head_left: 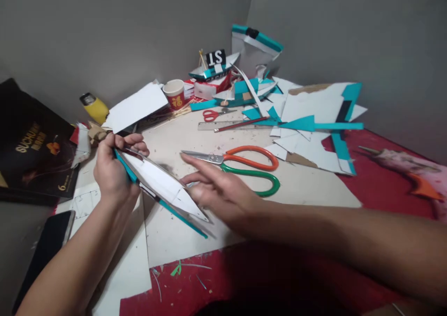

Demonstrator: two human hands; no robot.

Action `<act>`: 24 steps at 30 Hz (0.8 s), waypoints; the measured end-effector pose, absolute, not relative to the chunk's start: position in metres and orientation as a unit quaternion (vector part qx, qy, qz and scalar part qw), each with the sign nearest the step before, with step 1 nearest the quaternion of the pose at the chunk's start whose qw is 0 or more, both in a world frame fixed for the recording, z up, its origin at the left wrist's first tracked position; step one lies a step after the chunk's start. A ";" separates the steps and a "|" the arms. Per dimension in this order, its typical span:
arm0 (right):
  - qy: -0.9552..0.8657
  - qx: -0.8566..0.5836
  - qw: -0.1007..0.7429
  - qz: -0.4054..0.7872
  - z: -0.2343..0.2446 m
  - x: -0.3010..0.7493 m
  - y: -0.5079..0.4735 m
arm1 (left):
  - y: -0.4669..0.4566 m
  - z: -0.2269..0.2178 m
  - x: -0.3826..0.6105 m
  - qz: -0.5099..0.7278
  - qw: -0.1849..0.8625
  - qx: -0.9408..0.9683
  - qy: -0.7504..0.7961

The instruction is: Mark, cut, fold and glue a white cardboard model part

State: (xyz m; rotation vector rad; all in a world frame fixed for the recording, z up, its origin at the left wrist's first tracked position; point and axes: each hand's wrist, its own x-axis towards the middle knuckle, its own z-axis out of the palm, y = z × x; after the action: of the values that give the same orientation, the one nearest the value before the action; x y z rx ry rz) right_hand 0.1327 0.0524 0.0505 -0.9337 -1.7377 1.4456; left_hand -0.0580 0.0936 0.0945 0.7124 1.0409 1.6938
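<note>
My left hand (117, 164) is wrapped around one end of a cardboard boat hull (164, 178), long and narrow with a white face and turquoise and black along its side. A thin turquoise strip (183, 220) runs along the hull's lower edge. My right hand (223, 190) lies against the other end, its index finger stretched out and its thumb by the hull's edge; the lower fingers are partly hidden. Just beyond the right hand lie large scissors (249, 158) with one orange and one green handle. The index fingertip overlaps their blades in view.
Behind are small red scissors (210, 115), a ruler (206, 126), a paper cup (174, 95), two model boats (213, 69), and cardboard scraps (310, 106). A glue gun (401, 160) lies right. A dark box (31, 144), phone (49, 246) and yellow bottle (96, 109) stand left.
</note>
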 end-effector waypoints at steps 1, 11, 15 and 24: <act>-0.641 -0.356 0.384 0.561 0.049 0.134 0.056 | 0.098 0.099 -0.065 0.712 0.489 0.277 0.420; -0.702 -0.246 0.389 0.543 0.041 0.130 0.052 | 0.100 0.122 -0.099 0.769 0.455 0.265 0.363; -0.672 -0.244 0.444 0.540 0.041 0.126 0.043 | 0.090 0.129 -0.095 0.786 0.402 0.292 0.369; -0.705 -0.264 0.521 0.402 0.037 0.121 0.049 | 0.069 0.137 -0.081 0.764 0.335 0.386 0.393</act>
State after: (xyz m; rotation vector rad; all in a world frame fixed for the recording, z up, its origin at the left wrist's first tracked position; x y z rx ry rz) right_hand 0.1214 0.0492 0.0373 -0.6337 -1.6894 0.9637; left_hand -0.0805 0.0694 0.1367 1.0081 1.0256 1.9949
